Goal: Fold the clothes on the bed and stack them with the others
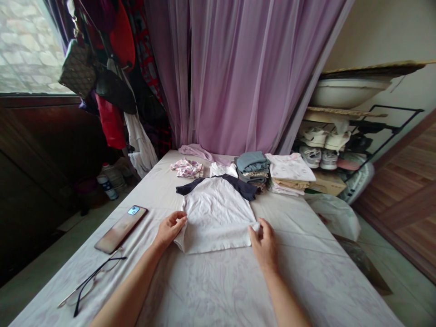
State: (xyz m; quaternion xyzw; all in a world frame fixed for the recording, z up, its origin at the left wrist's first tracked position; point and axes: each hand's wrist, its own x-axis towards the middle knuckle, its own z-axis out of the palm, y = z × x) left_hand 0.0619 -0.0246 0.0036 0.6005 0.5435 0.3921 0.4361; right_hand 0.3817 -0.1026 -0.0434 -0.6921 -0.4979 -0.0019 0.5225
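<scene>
The left hand point(169, 229) pinches the side edge of a white T-shirt with navy raglan sleeves point(214, 213), while the right hand point(264, 245) closes lightly on its hem corner. The shirt lies flat on a pale lilac floral sheet point(204, 290), just in front of folded clothes point(252, 168), with a smartphone in a rose-toned case point(121, 229) off to the left.

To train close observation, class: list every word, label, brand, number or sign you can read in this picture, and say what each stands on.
No text can be read.
The label on the bottle on the floor is too small to read.
The pattern on the handbag is too blurred to read.
</scene>
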